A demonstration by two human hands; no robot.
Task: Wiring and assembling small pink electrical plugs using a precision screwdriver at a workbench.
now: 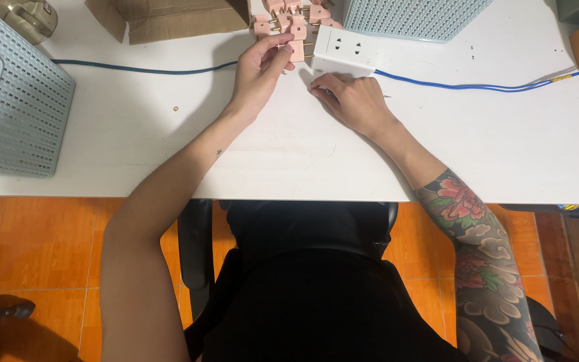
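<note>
The table (135, 127) is plain white. The plugs (294, 23) are pale pink with brass-yellow pins, and the socket box (343, 48) beside them is white too. Two cables cross the top — a dark blue one (142, 68) and a brighter blue one (477, 85) with a small yellow band near its far end. Both baskets, one (18, 107) at the side and one (417, 17) at the back, are pale blue-grey with a fine grid of holes. The cardboard (169, 17) is brown. The floor (41, 248) is orange tile. The right arm's tattoo (477, 234) shows pink-red flowers, green leaves and grey swirls (the left arm is almost bare). The clothing (316, 288) is black.
</note>
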